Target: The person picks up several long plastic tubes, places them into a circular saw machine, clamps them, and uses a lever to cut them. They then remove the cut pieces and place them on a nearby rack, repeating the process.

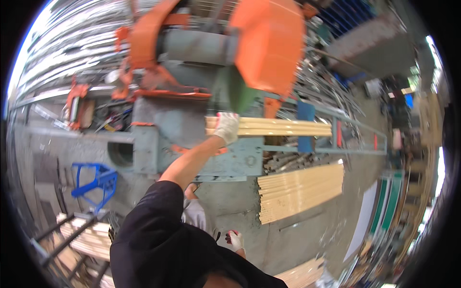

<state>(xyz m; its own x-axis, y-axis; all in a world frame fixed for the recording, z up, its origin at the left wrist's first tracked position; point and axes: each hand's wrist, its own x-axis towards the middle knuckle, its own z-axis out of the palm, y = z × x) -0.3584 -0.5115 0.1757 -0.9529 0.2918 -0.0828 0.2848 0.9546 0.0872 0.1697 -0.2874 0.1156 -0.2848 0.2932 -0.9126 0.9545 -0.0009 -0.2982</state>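
Note:
My left hand (227, 128), in a white glove with red at the fingers, is closed over several long cream tubes (283, 127) near their left end. The tubes lie side by side across the bed of a grey-green cutting machine (168, 120). Just beyond my left hand is the green-looking disc (234, 89) of the machine, partly under a big orange guard (271, 43). Low beside my body is my right hand (235, 240), also gloved, its fingers curled in; red and dark patches show there, and what it may hold is not clear.
A wide row of cream tubes (302, 192) lies right of the machine, with more tubes (302, 273) nearer. A blue stool (96, 182) stands at left, above a dark rack (72, 240) with tubes. Metal lengths (62, 53) fill the far left. Green-edged panels (386, 204) lie at right.

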